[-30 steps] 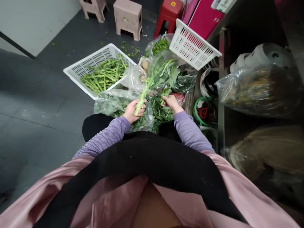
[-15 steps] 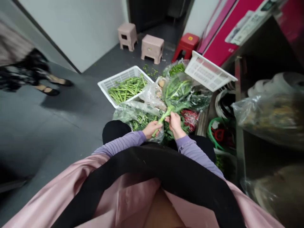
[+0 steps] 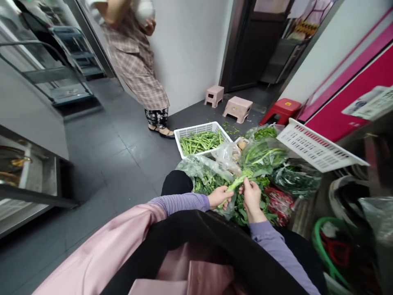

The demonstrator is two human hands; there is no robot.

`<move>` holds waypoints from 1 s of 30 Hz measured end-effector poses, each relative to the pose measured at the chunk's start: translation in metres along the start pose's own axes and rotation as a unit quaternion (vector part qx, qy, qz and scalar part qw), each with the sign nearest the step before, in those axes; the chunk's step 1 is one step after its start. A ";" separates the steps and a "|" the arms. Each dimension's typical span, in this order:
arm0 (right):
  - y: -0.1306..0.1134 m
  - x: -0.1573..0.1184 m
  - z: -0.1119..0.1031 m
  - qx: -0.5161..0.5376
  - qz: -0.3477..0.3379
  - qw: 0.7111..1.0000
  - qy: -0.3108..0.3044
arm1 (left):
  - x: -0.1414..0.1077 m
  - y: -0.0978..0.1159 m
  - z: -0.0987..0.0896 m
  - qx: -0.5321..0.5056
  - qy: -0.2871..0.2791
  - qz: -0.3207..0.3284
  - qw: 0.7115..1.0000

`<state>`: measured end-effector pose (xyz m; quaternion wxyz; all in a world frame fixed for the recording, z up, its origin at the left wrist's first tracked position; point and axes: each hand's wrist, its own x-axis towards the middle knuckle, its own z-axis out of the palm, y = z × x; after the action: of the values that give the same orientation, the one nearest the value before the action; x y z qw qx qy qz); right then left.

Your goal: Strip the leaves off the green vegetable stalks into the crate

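Observation:
My left hand [image 3: 218, 197] is closed round the lower part of a thick, pale-green vegetable stalk [image 3: 236, 184]. Its leafy end points away from me, to the upper right. My right hand [image 3: 251, 196] pinches at the stalk's upper part, its fingertips partly hidden. Just below the hands lie loose leafy greens [image 3: 241, 214]. An open clear plastic bag of greens [image 3: 208, 180] sits to the left, and a bag of long leafy greens [image 3: 264, 153] lies beyond the stalk.
A white basket of green pods [image 3: 201, 142] stands ahead. On the right are a tilted white basket [image 3: 319, 146], a red-filled bag [image 3: 280, 205] and a green-rimmed basket [image 3: 319, 233]. Stools [image 3: 238, 107] stand farther back. A person in a checked apron [image 3: 138, 67] stands at upper left holding something white and round.
The view has swung left and up, so more floor and the standing person show. Both hands stay on the stalk, with little visible change in their hold.

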<state>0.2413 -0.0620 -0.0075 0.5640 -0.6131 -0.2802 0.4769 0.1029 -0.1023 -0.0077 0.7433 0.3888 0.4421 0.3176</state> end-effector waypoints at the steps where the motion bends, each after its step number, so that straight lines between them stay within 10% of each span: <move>1: 0.003 -0.002 -0.001 -0.018 -0.008 1.000 0.017 | -0.001 -0.002 0.001 0.015 0.011 0.007 1.000; 7: 0.015 -0.008 -0.002 0.047 -0.038 0.997 0.048 | 0.003 -0.007 0.004 0.054 0.038 -0.004 0.998; 13: 0.013 -0.031 -0.002 -0.137 -0.218 0.965 -0.042 | 0.015 0.008 -0.001 -0.088 0.025 -0.071 0.993; 21: 0.017 0.002 -0.011 0.096 0.104 0.990 -0.021 | 0.020 0.017 -0.016 -0.151 -0.107 -0.138 0.973; 30: 0.004 0.005 -0.020 0.285 0.117 0.950 -0.058 | 0.020 0.013 -0.017 -0.151 -0.172 -0.199 0.953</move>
<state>0.2605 -0.0668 -0.0148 0.6384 -0.4265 -0.0916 0.6342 0.0943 -0.0744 -0.0096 0.9063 0.2249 0.3230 0.1542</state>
